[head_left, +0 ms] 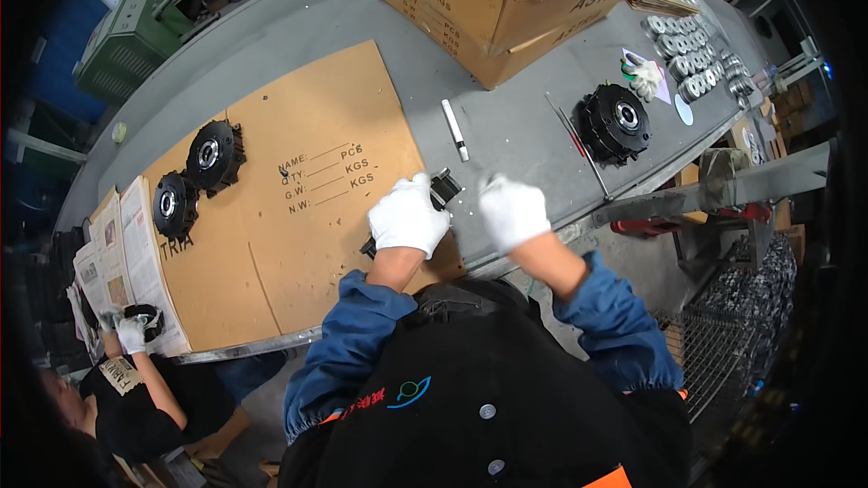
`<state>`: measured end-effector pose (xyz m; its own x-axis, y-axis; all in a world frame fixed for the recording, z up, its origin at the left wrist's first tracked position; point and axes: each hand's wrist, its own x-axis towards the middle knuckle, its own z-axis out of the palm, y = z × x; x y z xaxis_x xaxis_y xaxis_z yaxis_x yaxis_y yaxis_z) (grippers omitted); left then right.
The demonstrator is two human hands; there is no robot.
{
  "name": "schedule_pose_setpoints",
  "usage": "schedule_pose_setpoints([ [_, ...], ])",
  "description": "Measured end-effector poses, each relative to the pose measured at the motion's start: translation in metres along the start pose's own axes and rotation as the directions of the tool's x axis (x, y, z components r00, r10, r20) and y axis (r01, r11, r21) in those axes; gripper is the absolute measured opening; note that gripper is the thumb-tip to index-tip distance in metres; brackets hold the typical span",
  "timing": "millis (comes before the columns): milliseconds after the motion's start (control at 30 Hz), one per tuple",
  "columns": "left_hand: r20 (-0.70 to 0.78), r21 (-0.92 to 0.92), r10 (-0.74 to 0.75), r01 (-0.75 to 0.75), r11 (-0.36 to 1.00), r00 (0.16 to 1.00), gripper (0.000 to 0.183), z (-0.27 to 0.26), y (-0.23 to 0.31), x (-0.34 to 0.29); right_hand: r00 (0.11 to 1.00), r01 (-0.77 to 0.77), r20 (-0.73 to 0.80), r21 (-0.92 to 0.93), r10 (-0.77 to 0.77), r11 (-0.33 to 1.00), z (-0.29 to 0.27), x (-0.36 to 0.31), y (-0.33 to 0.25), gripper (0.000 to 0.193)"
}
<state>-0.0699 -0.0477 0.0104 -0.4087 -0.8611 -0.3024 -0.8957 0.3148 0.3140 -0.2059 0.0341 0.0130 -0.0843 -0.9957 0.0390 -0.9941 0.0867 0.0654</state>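
Brown boxes (520,23) stood stacked at the far side of the grey worktop (289,29), blocking my view behind them, and a flattened cardboard sheet (334,117) covered much of the left. Far right lay a white glove (644,78) and rows of metal rings (692,54); at the near left, a co-worker (149,402) handled something black. The left hand's (409,215) grip was closed around a black part (444,188) at the sheet's near right edge, the gloved fingers hiding its middle. The right hand (513,212), just to the right, was blurred, so I couldn't tell whether its grip was wide, narrow or holding anything. The upper edge cut off the boxes. I counted three round black units (615,124), two on the cardboard and one at right, plus one marker (455,131) beyond the hands.
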Motion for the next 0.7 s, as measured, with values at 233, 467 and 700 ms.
schedule_pose_setpoints([
  [233,0.007,0.0,0.0,0.0,1.0,1.0,0.047,-0.005,-0.002,0.001,0.999,0.017,-0.046,0.032,-0.016,0.999,-0.028,-0.016,0.007,0.04],
  [467,-0.006,-0.012,-0.002,0.002,1.0,1.0,0.048,-0.002,-0.005,0.006,0.995,0.1,-0.005,-0.02,-0.1,0.995,-0.027,-0.031,-0.02,0.046],
  [700,-0.014,-0.014,0.024,-0.024,1.0,1.0,0.049,-0.007,0.0,0.004,1.0,-0.014,0.004,0.002,0.014,1.0,0.005,0.007,0.015,0.034],
])
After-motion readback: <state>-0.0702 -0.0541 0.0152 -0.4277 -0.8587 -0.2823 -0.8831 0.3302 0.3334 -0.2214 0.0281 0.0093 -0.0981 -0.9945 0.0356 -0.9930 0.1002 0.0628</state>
